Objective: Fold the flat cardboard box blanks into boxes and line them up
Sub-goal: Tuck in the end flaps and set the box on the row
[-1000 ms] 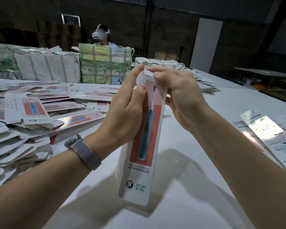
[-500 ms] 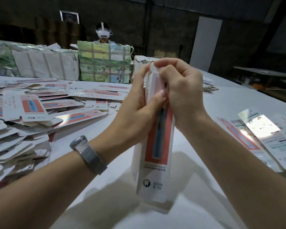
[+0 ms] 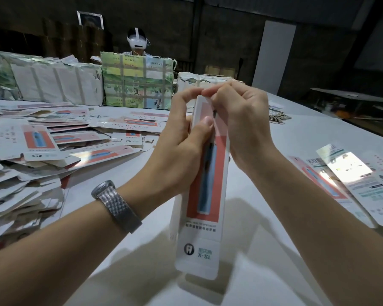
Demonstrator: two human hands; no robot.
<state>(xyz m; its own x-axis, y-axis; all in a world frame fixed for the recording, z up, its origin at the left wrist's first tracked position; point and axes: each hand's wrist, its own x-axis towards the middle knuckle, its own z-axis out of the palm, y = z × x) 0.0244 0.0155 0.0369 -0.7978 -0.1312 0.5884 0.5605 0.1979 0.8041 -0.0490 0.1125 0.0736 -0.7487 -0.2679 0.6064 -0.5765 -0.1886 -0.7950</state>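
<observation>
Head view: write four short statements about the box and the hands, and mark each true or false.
1. Both hands hold the box. True.
2. The left hand wears a wristwatch. True.
3. The box lies flat on the table. False: it is held upright, top end at the fingertips.
4. The pile of flat blanks lies to the right hand's side. False: it lies on the left; only a few pieces lie on the right.

Box [image 3: 205, 184] top end hidden under both grips' fingertips [image 3: 210, 92]; flat blanks [image 3: 20, 173] cut off at frame's left edge; small print illegible.
</observation>
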